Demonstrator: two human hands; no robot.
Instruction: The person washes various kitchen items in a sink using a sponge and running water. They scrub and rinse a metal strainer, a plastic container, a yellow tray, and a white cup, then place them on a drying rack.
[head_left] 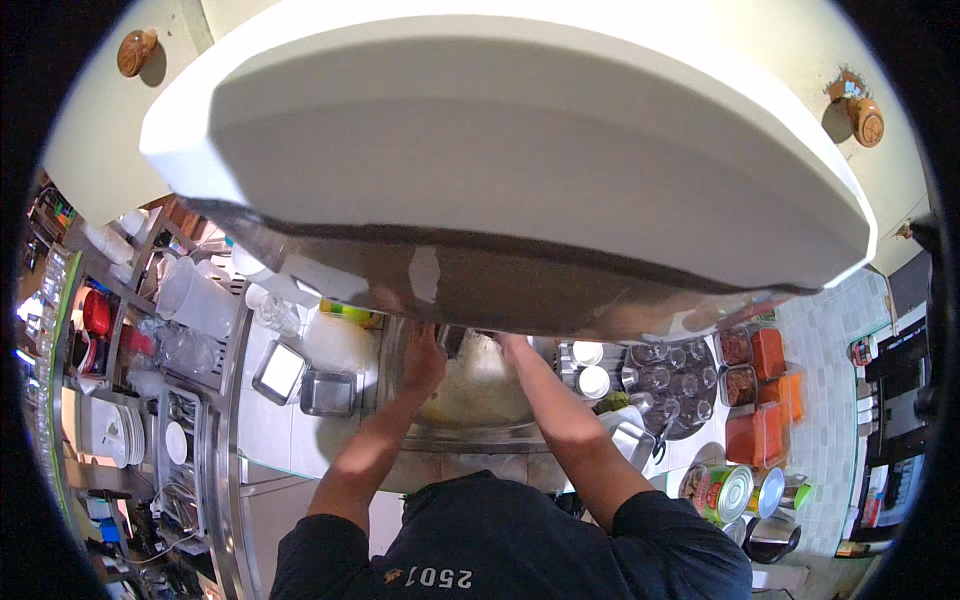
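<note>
work in the sink (pixel 474 436) looks under way, how much remains unclear, with left hand (pixel 427 357) and right hand (pixel 511 343) partly hidden, their grip impossible to tell.

Over the metal sink (pixel 478 438), the left hand (pixel 428 350) is close to a dark object (pixel 453 341); the white overhang (pixel 520 150) partly hides the right hand (pixel 511 345); metal trays (pixel 328 395) lie left on the worktop (pixel 265 432), clear glasses (pixel 664 379) right.

The front of the basin (pixel 478 402) is free; glasses (pixel 656 378) and tubs (pixel 768 354) crowd rightward.
</note>
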